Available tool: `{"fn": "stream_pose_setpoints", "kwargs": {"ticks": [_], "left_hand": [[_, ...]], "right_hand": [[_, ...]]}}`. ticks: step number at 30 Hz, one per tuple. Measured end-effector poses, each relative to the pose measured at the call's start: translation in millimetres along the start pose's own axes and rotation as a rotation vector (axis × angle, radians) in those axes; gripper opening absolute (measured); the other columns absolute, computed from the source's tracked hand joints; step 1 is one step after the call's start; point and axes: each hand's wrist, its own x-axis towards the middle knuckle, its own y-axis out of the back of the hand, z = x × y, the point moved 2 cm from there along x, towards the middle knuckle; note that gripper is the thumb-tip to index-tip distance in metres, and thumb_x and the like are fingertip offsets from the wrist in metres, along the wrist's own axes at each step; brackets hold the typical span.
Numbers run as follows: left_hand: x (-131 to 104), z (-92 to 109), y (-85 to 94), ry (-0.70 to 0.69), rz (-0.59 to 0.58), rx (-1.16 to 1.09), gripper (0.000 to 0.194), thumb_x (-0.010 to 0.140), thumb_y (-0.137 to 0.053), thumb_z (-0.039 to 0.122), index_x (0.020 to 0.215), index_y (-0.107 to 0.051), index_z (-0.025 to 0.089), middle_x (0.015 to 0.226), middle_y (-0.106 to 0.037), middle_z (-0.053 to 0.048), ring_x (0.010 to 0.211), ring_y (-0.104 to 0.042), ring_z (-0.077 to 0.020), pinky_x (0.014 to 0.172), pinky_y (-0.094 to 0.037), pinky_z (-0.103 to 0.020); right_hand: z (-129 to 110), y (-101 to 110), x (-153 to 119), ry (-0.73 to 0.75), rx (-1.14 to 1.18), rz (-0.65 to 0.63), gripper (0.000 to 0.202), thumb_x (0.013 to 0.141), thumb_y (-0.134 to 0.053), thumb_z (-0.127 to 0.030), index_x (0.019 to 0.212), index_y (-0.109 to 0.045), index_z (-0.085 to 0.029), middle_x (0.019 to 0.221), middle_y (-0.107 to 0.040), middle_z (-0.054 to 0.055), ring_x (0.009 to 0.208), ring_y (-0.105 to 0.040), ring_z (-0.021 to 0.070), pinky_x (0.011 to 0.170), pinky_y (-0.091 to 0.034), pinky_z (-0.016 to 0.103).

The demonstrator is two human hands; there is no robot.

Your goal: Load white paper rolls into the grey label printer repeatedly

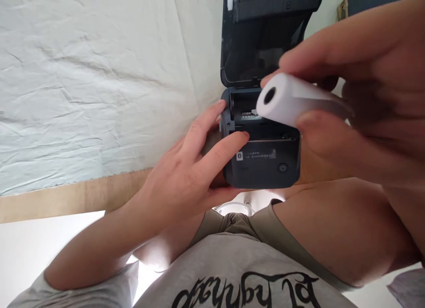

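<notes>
From where I stand, the biggest thing is the bench (66, 198), its wooden front edge bare and the rest under a creased pale cloth (99, 95). Near that edge sits a dark device (265, 148), its lid (262, 42) swung back and its well (238, 100) exposed. That close to the edge, I'd judge, it could slide or tip if the supporting hand let go.

The left hand (189, 171) clasps the device by its left side, index finger lying across the front of the well. That finger could be nipped if the lid swung down; a jolt to the body might be enough.

The right hand (381, 75) has its grip pinching a white paper roll (295, 100) between thumb and fingers. The roll is slanted in front of the well, its hollow end toward the left; I can't tell whether it touches the rim. Lowered at this slant, it might wedge against the well's side. Should the pinch slacken, it could drop or begin to unwind; squeezed too hard, it may dent.

Smaller again, a printed label (249, 115) shows inside the well. Smallest is the power button (282, 167) on the front panel, which a stray thumb could press by accident.
</notes>
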Motion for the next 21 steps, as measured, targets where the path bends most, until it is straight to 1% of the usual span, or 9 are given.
{"fn": "stream_pose_setpoints", "kwargs": {"ticks": [3,5,7,9,13,15,17,19,21], "left_hand": [[-1.4,-1.6,-0.4,-0.009,-0.011,0.002,0.076,0.102,-0.085,0.046,0.169,-0.051,0.037,0.193,-0.035,-0.012,0.163,-0.062,-0.0446,0.127,-0.066,-0.064],[-2.1,-2.7,-0.3,-0.007,-0.021,-0.001,0.079,0.102,-0.084,0.049,0.172,-0.049,0.039,0.193,-0.034,-0.011,0.166,-0.058,-0.0447,0.129,-0.064,-0.065],[-2.4,-3.3,-0.1,-0.03,-0.025,-0.005,0.077,0.106,-0.079,0.051,0.174,-0.046,0.037,0.192,-0.036,-0.014,0.169,-0.054,-0.0446,0.13,-0.062,-0.065],[-2.4,-4.1,-0.9,-0.054,-0.03,0.002,0.074,0.11,-0.074,0.05,0.175,-0.044,0.035,0.191,-0.039,-0.016,0.171,-0.052,-0.044,0.13,-0.061,-0.065],[-2.2,-6.7,-4.4,-0.132,0.03,0.017,0.073,0.112,-0.071,0.054,0.175,-0.043,0.029,0.187,-0.041,-0.023,0.166,-0.057,-0.046,0.123,-0.066,-0.065],[-2.0,-8.1,-5.7,-0.167,0.059,0.011,0.071,0.113,-0.069,0.054,0.173,-0.045,0.024,0.185,-0.043,-0.026,0.163,-0.059,-0.0484,0.12,-0.068,-0.065],[-1.8,-9.2,-6.0,-0.171,0.054,0.007,0.07,0.113,-0.069,0.051,0.173,-0.045,0.023,0.185,-0.043,-0.026,0.162,-0.06,-0.0493,0.119,-0.068,-0.067],[-1.7,-9.1,-5.3,-0.176,0.041,0.013,0.072,0.112,-0.072,0.049,0.173,-0.043,0.024,0.185,-0.043,-0.026,0.163,-0.06,-0.049,0.12,-0.067,-0.067],[-2.1,-8.2,-4.6,-0.178,0.039,0.022,0.074,0.11,-0.074,0.046,0.173,-0.042,0.025,0.185,-0.044,-0.025,0.164,-0.059,-0.0481,0.121,-0.067,-0.067]], "right_hand": [[-5.7,-2.0,5.9,0.161,-0.025,0.039,0.05,0.101,-0.046,-0.056,0.139,-0.072,-0.038,0.122,-0.073,-0.001,0.095,-0.061,0.0045,0.085,-0.038,0.032],[-6.4,-4.8,9.8,0.189,-0.014,0.044,0.046,0.106,-0.047,-0.058,0.138,-0.073,-0.037,0.116,-0.074,-0.001,0.098,-0.064,0.0035,0.09,-0.045,0.029],[-6.7,-7.4,11.9,0.218,0.021,0.025,0.047,0.108,-0.047,-0.061,0.136,-0.074,-0.034,0.105,-0.072,0.003,0.1,-0.067,0.0046,0.098,-0.051,0.026],[-4.2,-8.0,10.6,0.206,0.002,0.006,0.054,0.109,-0.044,-0.067,0.133,-0.075,-0.03,0.101,-0.071,0.007,0.107,-0.069,0.008,0.104,-0.054,0.027],[16.9,-1.5,-3.7,0.07,-0.103,-0.057,0.069,0.108,-0.038,-0.08,0.138,-0.072,-0.028,0.112,-0.072,0.012,0.132,-0.068,0.0149,0.106,-0.057,0.03],[29.7,2.9,-11.4,0.058,-0.106,-0.082,0.071,0.109,-0.036,-0.081,0.14,-0.072,-0.028,0.116,-0.073,0.011,0.14,-0.067,0.016,0.108,-0.06,0.03],[37.4,5.0,-13.9,0.078,-0.089,-0.104,0.071,0.111,-0.034,-0.08,0.141,-0.071,-0.028,0.12,-0.073,0.01,0.144,-0.066,0.0164,0.111,-0.061,0.031],[36.4,3.7,-9.7,0.11,-0.071,-0.122,0.07,0.112,-0.033,-0.079,0.141,-0.071,-0.028,0.122,-0.073,0.008,0.146,-0.065,0.0165,0.113,-0.062,0.032],[27.2,0.1,-0.5,0.142,-0.069,-0.116,0.067,0.113,-0.034,-0.077,0.137,-0.073,-0.028,0.123,-0.074,0.006,0.144,-0.067,0.0158,0.113,-0.063,0.033]]}}
